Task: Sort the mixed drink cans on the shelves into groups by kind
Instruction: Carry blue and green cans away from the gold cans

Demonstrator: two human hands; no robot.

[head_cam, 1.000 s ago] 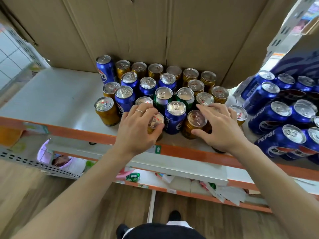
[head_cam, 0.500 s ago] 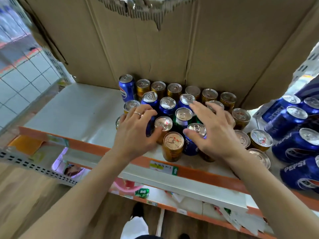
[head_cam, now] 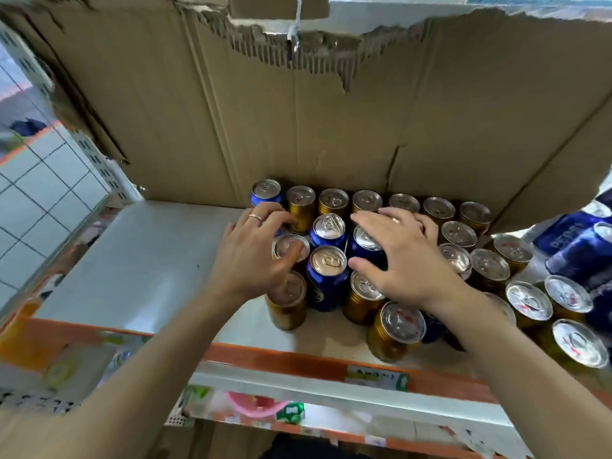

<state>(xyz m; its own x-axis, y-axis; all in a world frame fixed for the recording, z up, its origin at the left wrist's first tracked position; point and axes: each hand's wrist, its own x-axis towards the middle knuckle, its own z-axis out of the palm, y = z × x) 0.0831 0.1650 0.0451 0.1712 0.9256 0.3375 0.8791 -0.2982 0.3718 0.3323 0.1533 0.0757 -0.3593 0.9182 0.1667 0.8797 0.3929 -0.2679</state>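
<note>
Item: cans, gold and blue mixed, sealed, upright, packed touching one another on the right half of a white shelf, backed by torn cardboard. The back row is chiefly gold, and the blue ones are scattered through the middle and front. Further blue stock lies on its side at far right. Left hand: fingers bent over a gold can at the cluster's left edge, thumb on its lid. Whether it is truly pinched cannot be told. Right hand: fingers spread and nearly straight above a blue can, gripping nothing. Handling, by judgement: tabs are unbroken, so the cans are likely full and fairly heavy. They are stiff at the rim, thin in the wall and apt to dent, with smooth and probably slippery sides. Neighbours block most sides, so the best hold is fingertips round the lid rim, lifting straight up. Cans at the edge may be taken round the body. Risk: knocking adjacent cans over.
</note>
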